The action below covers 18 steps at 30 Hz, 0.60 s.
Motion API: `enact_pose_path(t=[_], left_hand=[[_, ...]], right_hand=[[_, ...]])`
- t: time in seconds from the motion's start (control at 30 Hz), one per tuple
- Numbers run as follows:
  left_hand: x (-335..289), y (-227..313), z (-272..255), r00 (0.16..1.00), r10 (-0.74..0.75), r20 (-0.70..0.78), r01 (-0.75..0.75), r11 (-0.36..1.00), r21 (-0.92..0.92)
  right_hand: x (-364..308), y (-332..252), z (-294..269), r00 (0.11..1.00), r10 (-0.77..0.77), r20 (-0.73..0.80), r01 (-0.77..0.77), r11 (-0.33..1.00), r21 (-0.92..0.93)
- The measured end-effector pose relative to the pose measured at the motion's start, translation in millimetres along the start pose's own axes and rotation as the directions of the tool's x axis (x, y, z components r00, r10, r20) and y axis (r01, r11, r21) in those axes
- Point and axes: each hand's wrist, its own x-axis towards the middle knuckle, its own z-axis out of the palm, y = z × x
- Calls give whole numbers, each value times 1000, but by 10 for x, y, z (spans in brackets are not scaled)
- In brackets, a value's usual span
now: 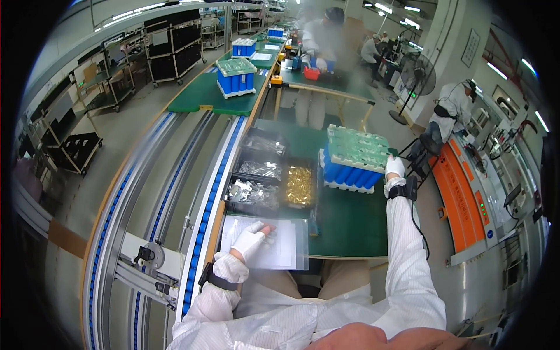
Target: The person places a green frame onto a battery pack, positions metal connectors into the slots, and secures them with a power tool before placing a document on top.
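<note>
Head view: my left hand (251, 241), in a white glove with bare fingertips, is over the sleeved papers (284, 244) at the bench's near left edge; grip loose, nothing in it, fingers slightly bent. Can't tell if it presses on the sheet. My right hand (395, 167), also gloved, is up at the right end of the battery pack (353, 167); can't tell if the fingers clasp it or only rest against it. Pack sits upright on the green bench (350, 224), right of the parts bins: blue cylinders, green layer on top, pale frame below. Bins left of it: silvery pieces (254, 192) in the near black one, gold-coloured pieces (299, 185) beside them. Roller conveyor (202, 224) runs left of the bench; another blue pack (236, 81) stands farther up the line.
</note>
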Motion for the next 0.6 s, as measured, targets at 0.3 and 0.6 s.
enact_pose_path(t=[0.3,0.6], left_hand=[[94,-46,2,999,2,45,-2,1000,5],[51,89,38,998,2,70,-4,1000,18]], right_hand=[[483,-278,-785,970,-61,235,-237,-30,971],[-382,944,-2571,874,-115,472,-456,135,879]])
